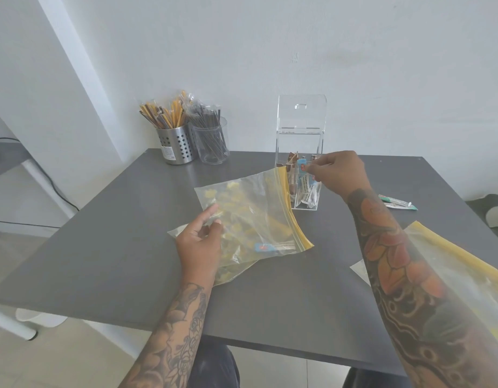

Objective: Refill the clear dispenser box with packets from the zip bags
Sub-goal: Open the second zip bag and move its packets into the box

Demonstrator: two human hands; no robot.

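A clear acrylic dispenser box [298,127] stands at the table's back middle with its lid raised, holding brown, blue and white packets in its lower part. My right hand [337,172] pinches blue-and-white packets [303,170] at the box's front opening. A clear zip bag with a yellow seal strip [256,214] lies in front of the box, and one blue packet [263,247] shows inside it. My left hand [200,242] grips the bag's left side. A second zip bag [466,264] lies at the right, partly under my right forearm.
The grey table [116,233] carries a perforated steel cup [176,147] of wrapped stir sticks and a clear cup [211,141] of dark straws at the back left. Green-and-white packets [397,203] lie at the right behind my arm. A white wall stands behind.
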